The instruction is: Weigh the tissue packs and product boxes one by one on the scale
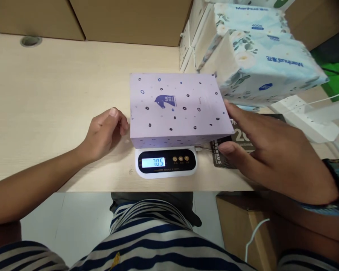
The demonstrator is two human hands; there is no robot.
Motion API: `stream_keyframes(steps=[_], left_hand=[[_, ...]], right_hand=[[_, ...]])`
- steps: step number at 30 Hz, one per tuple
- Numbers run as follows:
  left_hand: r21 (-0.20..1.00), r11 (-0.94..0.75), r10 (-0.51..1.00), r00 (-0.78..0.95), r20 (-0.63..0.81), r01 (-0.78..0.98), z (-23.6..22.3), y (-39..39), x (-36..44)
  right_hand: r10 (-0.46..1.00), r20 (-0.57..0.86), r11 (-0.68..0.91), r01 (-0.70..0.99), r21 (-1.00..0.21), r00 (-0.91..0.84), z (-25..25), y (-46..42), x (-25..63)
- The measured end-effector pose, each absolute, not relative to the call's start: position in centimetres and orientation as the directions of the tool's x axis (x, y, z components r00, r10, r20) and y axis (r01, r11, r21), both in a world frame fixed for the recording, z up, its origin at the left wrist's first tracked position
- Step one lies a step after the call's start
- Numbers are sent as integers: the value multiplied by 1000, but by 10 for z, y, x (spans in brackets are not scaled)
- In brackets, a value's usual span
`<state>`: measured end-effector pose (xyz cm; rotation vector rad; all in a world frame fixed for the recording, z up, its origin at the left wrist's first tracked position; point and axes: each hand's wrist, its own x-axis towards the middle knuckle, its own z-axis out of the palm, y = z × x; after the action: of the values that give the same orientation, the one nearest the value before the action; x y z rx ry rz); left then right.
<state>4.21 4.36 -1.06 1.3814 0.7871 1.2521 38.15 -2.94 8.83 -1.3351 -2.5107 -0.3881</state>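
Observation:
A lilac cardboard box [180, 101] with small dark rings and a blue horse-head print rests on a white digital scale [165, 175]. The scale's lit display [153, 162] reads 7.05, and the box hides its weighing plate. Just left of the box, my left hand [103, 131] lies on the table with its fingers loosely curled and nothing seen in them. On the other side, my right hand [274, 154] has thumb and forefinger apart, the forefinger tip at the box's right edge. Beneath that hand lies a dark printed package [277, 120], partly covered.
Light blue tissue packs [271, 71] are stacked at the back right, close behind the box. A white power strip [302, 113] with cables lies at the right. Brown cardboard boxes [135, 19] line the back of the pale table [59, 86], which has a round cable hole [31, 41].

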Motion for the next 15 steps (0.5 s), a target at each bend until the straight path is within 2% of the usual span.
stream_keyframes(steps=[5,9,12,15], left_hand=[[904,-427,873,267,407,16,-12,34,39],[906,-422,875,285,392,48,-11,31,39],[915,-399,893,255,371,66,-12,31,38],[931,-362,909,239,342,47,-14,31,37]], right_hand=[[752,464,417,883,217,-469,75,-23,380],[672,571,388,881,269,-471,71,-21,388],[658,604,401,888,224,-449,73,-22,391],[692,595,435,894,108,-409,74,-25,392]])
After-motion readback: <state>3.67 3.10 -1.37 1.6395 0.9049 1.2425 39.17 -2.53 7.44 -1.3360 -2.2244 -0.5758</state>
